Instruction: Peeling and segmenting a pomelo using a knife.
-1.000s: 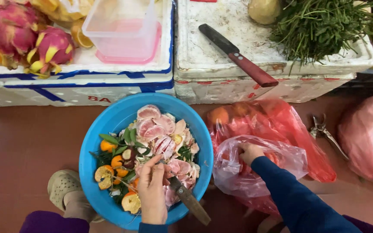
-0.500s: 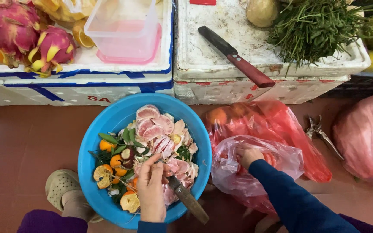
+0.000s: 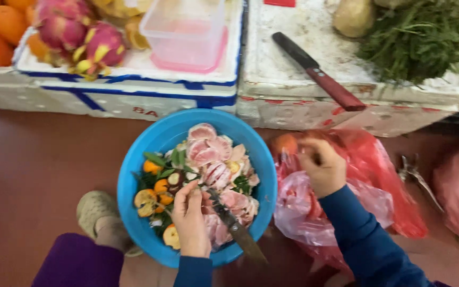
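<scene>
The left hand (image 3: 191, 220) is closed on a small knife (image 3: 235, 226) inside the blue basin (image 3: 134, 175) of pink fruit segments (image 3: 211, 157) (peels and leaves mixed in). The right hand (image 3: 322, 167) pinches the red plastic bag (image 3: 383, 175) on the floor (image 3: 38, 159). Farther off, a red-handled knife (image 3: 317, 72) lies on a foam box (image 3: 346, 103), with dragon fruit (image 3: 83, 34) on the other box.

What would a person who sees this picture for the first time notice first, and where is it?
The eye falls first on the bright blue bowl at the centre of the floor, heaped with pink fruit peel, orange pieces and green leaves. The left hand rests over it, holding a small knife, while the right hand grips the red plastic bag beside it. Behind, pink dragon fruits lie on a white foam box.
</scene>
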